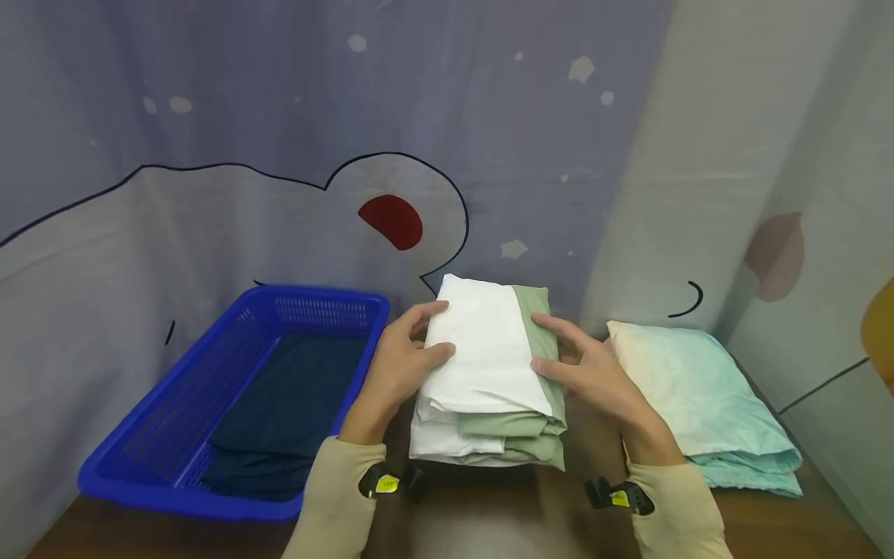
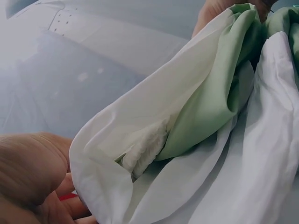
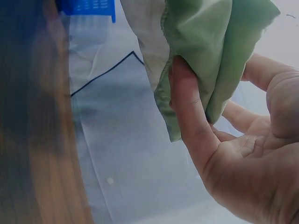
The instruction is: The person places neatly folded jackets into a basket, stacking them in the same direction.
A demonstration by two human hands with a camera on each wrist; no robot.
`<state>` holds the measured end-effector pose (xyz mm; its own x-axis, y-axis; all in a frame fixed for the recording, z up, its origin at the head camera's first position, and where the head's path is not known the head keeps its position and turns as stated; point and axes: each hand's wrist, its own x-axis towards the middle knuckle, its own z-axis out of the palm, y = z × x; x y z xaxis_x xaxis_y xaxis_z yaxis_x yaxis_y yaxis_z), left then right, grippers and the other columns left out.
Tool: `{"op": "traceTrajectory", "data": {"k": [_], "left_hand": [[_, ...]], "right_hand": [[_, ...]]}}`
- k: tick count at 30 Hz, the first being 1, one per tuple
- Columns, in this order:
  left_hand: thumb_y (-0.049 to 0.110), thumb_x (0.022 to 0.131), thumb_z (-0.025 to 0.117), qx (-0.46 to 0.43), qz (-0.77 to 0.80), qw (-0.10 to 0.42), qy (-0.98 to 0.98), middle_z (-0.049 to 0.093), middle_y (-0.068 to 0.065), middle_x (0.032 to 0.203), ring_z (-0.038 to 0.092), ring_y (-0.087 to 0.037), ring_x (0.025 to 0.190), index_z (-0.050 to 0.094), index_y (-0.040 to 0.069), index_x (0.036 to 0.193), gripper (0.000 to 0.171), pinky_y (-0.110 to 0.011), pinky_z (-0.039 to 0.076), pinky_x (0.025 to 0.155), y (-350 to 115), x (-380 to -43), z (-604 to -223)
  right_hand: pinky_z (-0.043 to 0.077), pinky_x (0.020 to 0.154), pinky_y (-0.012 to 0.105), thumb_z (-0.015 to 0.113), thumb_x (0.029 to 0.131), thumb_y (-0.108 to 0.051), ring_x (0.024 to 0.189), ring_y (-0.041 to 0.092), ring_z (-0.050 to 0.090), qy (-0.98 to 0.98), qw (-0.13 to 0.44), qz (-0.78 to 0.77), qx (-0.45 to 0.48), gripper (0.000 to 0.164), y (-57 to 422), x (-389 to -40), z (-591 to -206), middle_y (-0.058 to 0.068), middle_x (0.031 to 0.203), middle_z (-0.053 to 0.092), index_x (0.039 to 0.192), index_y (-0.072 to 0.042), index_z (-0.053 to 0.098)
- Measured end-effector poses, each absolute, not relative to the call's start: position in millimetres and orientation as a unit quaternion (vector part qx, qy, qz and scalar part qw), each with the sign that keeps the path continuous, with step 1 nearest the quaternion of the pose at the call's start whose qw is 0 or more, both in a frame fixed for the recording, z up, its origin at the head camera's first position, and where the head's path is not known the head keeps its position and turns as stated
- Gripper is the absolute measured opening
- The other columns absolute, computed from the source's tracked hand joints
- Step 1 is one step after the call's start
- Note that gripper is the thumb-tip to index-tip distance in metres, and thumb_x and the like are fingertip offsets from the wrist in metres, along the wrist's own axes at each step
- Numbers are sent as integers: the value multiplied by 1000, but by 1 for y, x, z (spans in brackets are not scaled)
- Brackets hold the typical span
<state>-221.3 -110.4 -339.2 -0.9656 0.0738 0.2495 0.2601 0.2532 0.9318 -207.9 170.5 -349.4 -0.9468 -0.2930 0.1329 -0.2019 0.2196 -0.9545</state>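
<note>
A folded white-and-green cloth (image 1: 482, 345) is held between both hands over the wooden table. My left hand (image 1: 401, 357) grips its left side, thumb and a finger on the white top. On the opposite side, my right hand (image 1: 587, 365) pinches the green strip, its thumb and a finger on top. From the left wrist view, the open folds of the cloth (image 2: 196, 107) show white outside, green inside, and a crumpled off-white piece (image 2: 147, 147) tucked within. The right wrist view has fingers (image 3: 191, 107) against the green edge.
To the left stands a blue plastic basket (image 1: 192, 508) with folded dark navy cloth (image 1: 293, 396) in it. At the right, a folded cream-to-turquoise cloth (image 1: 705, 396) lies on the wooden table (image 1: 824, 520). A printed curtain (image 1: 489, 116) hangs close behind.
</note>
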Motion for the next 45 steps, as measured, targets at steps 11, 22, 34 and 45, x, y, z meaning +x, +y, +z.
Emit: {"op": "traceTrajectory", "data": {"k": [11,22,34,45], "left_hand": [[0,92,76,-71,-601,73,-793,65,-15,142,69,-30,89,62,15,148,60,-51,58,95,-135,-220,-329],[2,96,75,-60,-591,81,-800,62,-17,145,72,-35,97,59,16,152,60,-53,58,95,-158,-214,-316],[7,99,74,-42,-553,83,-828,55,-19,154,70,-39,108,55,17,156,60,-55,54,101,-182,-207,-308],[10,100,73,-42,-510,80,-855,51,-22,157,70,-42,112,51,15,159,63,-53,57,95,-214,-201,-306]], "right_hand": [[62,69,41,71,101,-7,112,29,67,755,42,-633,-166,70,147,-211,-348,31,149,52,163,-6,39],[61,67,39,70,101,-7,105,26,69,733,48,-657,-173,69,121,-212,-343,24,154,47,163,-9,41],[61,66,36,71,99,-4,95,23,70,711,54,-674,-192,70,94,-211,-340,26,134,58,163,-10,41],[56,64,32,72,97,-4,96,21,68,691,75,-693,-193,72,64,-208,-344,22,137,61,163,-12,42]]}}
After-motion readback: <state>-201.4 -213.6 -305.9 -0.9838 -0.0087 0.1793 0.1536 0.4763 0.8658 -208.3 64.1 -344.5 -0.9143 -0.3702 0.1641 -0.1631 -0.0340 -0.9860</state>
